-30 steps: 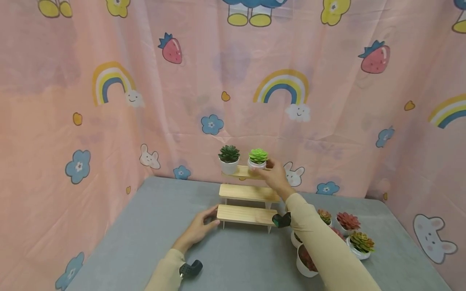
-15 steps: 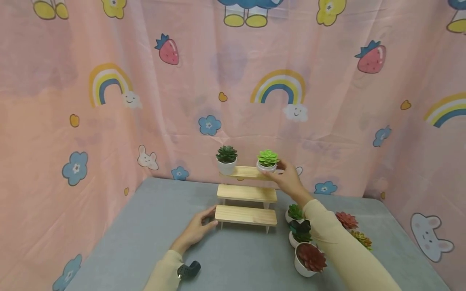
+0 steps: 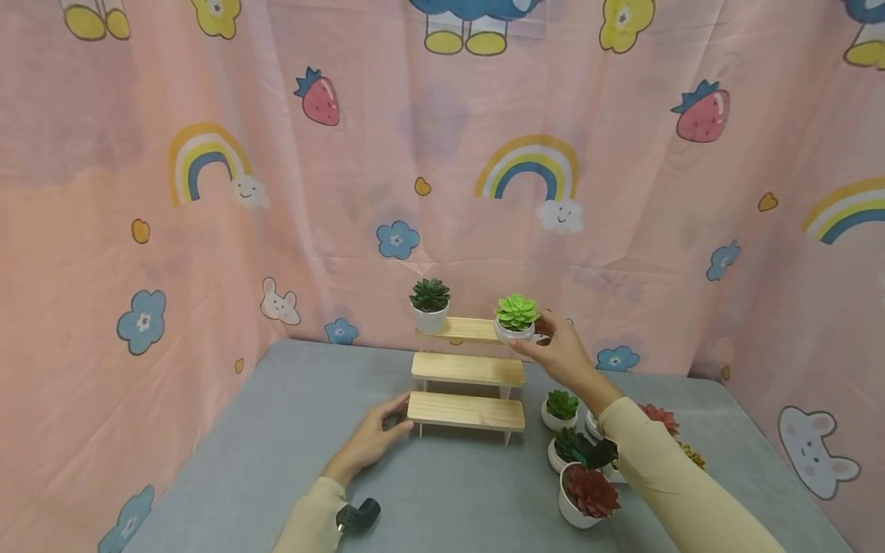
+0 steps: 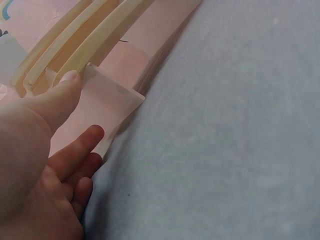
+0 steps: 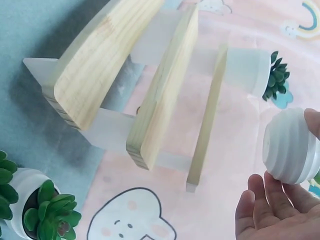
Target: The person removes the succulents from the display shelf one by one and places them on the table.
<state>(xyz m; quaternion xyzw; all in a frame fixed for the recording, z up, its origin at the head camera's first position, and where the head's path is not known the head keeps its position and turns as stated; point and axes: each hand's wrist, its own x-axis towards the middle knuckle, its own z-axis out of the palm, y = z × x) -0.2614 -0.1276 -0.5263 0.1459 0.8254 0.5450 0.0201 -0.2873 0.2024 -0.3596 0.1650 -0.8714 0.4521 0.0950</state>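
Note:
In the head view my right hand (image 3: 563, 349) holds a bright green potted succulent (image 3: 517, 311) by its white pot, in front of the right end of the stand's top board. The right wrist view shows the ridged white pot (image 5: 290, 145) apart from the boards, gripped between thumb and fingers. My left hand (image 3: 373, 434) rests at the left end of the lowest board of a three-tier wooden stand (image 3: 466, 411). Its thumb touches the board's end, and its loosely bent fingers lie beside the translucent side panel (image 4: 107, 97). A dark green potted succulent (image 3: 430, 306) stands at the top board's left end.
Right of the stand are several potted succulents, including two green ones (image 3: 561, 407) (image 3: 563, 445) and a dark red one (image 3: 589, 495). My right forearm partly covers others behind it. A pink patterned cloth (image 3: 346, 192) hangs behind the grey table (image 3: 263, 461).
My right hand has carried the bright green succulent to the right, and slightly down and nearer, from its earlier place over the top board. The left hand stays at the stand.

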